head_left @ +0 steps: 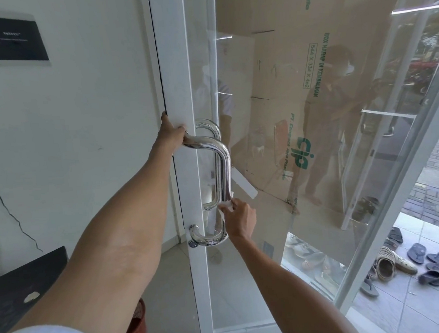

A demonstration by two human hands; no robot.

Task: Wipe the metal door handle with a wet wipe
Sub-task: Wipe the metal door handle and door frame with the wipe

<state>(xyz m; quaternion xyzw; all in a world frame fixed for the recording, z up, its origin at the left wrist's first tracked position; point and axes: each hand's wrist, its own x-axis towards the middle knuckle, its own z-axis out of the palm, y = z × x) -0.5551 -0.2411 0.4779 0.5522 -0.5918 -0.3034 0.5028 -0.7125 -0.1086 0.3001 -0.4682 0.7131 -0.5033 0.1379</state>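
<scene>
A polished metal door handle [223, 166], a D-shaped tube, is fixed to the white frame of a glass door [177, 65]. My left hand [171, 136] grips the handle's upper horizontal arm where it meets the frame. My right hand [239, 219] holds a white wet wipe [225, 208] pressed against the lower part of the handle's upright bar. A second handle shows through the glass on the door's far side. A round lock [192, 244] sits below the handle's lower arm.
Cardboard boxes [298, 82] stand behind the glass. A white wall [80, 124] with a dark plaque [12, 37] is at left, a dark table edge [26, 278] and a red basket [135, 328] below. Sandals and shoes [415, 264] lie on the tiled floor at right.
</scene>
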